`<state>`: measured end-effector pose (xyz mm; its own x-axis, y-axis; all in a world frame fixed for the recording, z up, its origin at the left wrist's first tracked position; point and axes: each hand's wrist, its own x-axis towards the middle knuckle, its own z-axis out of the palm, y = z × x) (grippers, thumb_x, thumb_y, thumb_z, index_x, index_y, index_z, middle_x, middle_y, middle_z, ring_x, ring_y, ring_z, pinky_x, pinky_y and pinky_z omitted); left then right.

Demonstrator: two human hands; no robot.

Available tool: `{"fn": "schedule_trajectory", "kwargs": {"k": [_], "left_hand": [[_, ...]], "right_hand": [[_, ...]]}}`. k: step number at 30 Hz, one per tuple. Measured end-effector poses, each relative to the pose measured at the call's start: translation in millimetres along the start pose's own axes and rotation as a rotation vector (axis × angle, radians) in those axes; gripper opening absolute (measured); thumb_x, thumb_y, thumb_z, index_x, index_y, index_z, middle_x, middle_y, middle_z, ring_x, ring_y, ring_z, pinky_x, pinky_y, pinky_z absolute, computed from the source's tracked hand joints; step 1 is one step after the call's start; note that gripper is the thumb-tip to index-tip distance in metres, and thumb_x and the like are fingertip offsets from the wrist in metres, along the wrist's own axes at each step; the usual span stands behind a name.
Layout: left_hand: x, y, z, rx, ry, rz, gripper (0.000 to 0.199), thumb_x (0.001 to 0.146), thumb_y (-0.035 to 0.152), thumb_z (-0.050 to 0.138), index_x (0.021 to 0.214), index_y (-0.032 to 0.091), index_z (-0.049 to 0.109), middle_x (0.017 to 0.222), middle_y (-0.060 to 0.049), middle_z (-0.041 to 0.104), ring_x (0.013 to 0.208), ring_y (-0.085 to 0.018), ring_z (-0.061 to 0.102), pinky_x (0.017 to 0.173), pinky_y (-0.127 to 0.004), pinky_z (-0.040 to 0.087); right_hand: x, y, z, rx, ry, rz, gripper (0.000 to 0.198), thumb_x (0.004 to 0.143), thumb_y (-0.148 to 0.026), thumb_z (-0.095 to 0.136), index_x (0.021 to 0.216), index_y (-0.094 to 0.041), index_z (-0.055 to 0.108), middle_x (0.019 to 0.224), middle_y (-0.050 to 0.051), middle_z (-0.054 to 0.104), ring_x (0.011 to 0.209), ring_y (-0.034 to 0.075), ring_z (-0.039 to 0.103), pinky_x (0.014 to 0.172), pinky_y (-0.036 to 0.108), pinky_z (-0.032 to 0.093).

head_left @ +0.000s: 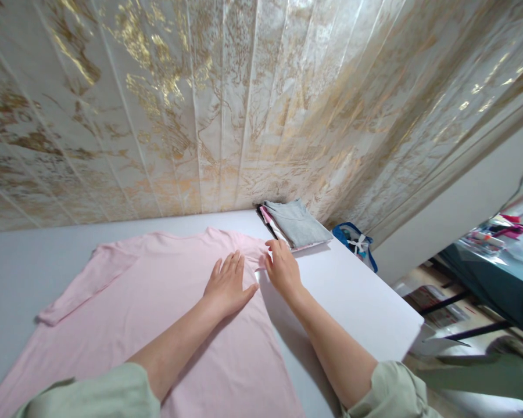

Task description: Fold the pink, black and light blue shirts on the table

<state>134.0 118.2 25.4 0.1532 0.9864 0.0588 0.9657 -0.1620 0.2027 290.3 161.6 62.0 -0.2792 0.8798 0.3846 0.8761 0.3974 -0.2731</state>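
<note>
A pale pink T-shirt (178, 302) lies spread on the white table, its neckline toward the curtain and its lower part running out of view toward me. My left hand (229, 284) rests flat on the shirt near its right side, fingers stretched and thumb spread. At the end of the right sleeve is my right hand (283, 267), its fingers bent and closed on the sleeve's edge. The left sleeve (87, 284) lies out to the side, slanting toward me.
A stack of folded clothes (298, 223), grey on top, sits at the table's far right corner. Beyond the white table's (344, 302) right edge is a blue-trimmed bag (357, 244). A gold-patterned curtain (226, 104) hangs behind; another cluttered table (505, 261) stands at right.
</note>
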Motion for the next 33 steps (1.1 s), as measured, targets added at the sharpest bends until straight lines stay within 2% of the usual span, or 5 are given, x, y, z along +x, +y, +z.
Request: {"fn": "schedule_trajectory", "kwargs": {"k": [7, 14, 19, 26, 33], "left_hand": [[0, 0, -5, 0.013, -0.02, 0.027, 0.081, 0.088, 0.06, 0.038, 0.15, 0.008, 0.028, 0.159, -0.014, 0.021, 0.148, -0.028, 0.016, 0.119, -0.049, 0.012], [-19, -13, -12, 0.007, -0.043, 0.092, 0.081, 0.086, 0.06, 0.043, 0.15, 0.011, 0.03, 0.159, -0.014, 0.021, 0.147, -0.027, 0.018, 0.119, -0.048, 0.011], [-40, -27, -17, -0.028, -0.028, 0.172, 0.061, 0.087, 0.053, 0.048, 0.143, 0.028, 0.042, 0.158, -0.01, 0.027, 0.146, -0.031, 0.022, 0.116, -0.054, 0.014], [-74, -42, -14, -0.079, 0.042, 0.273, 0.037, 0.088, 0.044, 0.05, 0.12, 0.027, 0.055, 0.155, -0.007, 0.036, 0.142, -0.028, 0.031, 0.116, -0.054, 0.018], [-98, -6, -29, -0.207, 0.04, 0.28, 0.028, 0.084, 0.035, 0.056, 0.11, 0.023, 0.054, 0.136, -0.009, 0.052, 0.13, -0.028, 0.042, 0.112, -0.053, 0.027]], "right_hand": [[2, 3, 9, 0.014, -0.267, -0.14, 0.016, 0.084, -0.01, 0.055, 0.091, -0.021, 0.064, 0.094, 0.005, 0.062, 0.091, 0.019, 0.055, 0.078, 0.028, 0.038], [6, 18, 10, 0.085, -0.275, -0.118, 0.023, 0.079, -0.001, 0.051, 0.085, -0.019, 0.064, 0.094, 0.004, 0.061, 0.093, 0.017, 0.053, 0.079, 0.025, 0.036], [5, 17, 5, 0.085, -0.299, -0.112, 0.025, 0.078, 0.0, 0.048, 0.086, -0.019, 0.064, 0.096, 0.004, 0.06, 0.093, 0.016, 0.052, 0.078, 0.023, 0.036], [3, 12, 3, 0.033, -0.31, -0.085, 0.015, 0.084, -0.011, 0.052, 0.088, -0.02, 0.063, 0.098, 0.005, 0.06, 0.093, 0.017, 0.053, 0.078, 0.025, 0.036], [-2, 4, 2, -0.046, -0.279, -0.039, 0.009, 0.086, -0.025, 0.058, 0.093, -0.021, 0.062, 0.101, 0.006, 0.06, 0.096, 0.02, 0.053, 0.079, 0.028, 0.038]]}}
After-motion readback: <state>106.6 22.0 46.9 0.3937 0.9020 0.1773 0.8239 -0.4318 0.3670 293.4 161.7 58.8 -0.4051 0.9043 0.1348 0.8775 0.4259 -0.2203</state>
